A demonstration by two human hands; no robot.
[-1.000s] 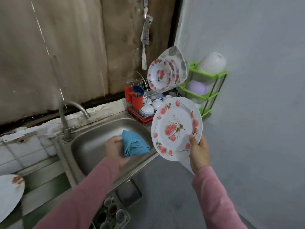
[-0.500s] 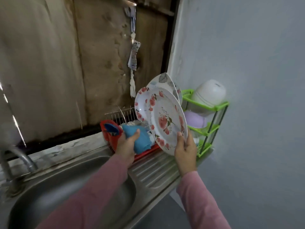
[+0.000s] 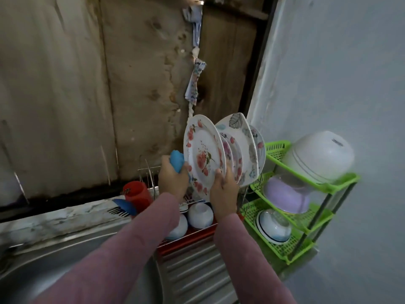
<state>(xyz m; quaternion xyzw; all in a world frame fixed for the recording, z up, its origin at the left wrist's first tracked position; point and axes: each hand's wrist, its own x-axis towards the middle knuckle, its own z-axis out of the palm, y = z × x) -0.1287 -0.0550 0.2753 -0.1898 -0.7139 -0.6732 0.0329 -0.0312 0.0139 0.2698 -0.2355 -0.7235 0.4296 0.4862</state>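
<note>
One floral plate (image 3: 202,154), lower edge pinched by right hand (image 3: 224,191), seemingly touching racked plates (image 3: 243,145); left hand (image 3: 173,181) gripping blue cloth (image 3: 178,160)

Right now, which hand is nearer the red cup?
Left. The left hand, gripping a blue cloth, is just right of the red cup; the right hand holds the floral plate farther right.

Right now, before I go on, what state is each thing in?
floral plate, on edge, at the front of the plate row; its foot hidden.
right hand, grips the floral plate's lower rim.
left hand, grips the blue cloth.
blue cloth, bunched up.
racked plates, standing on edge.
small white bowls, upside down in the dish rack.
large white bowl, upside down on the green shelf.
</note>
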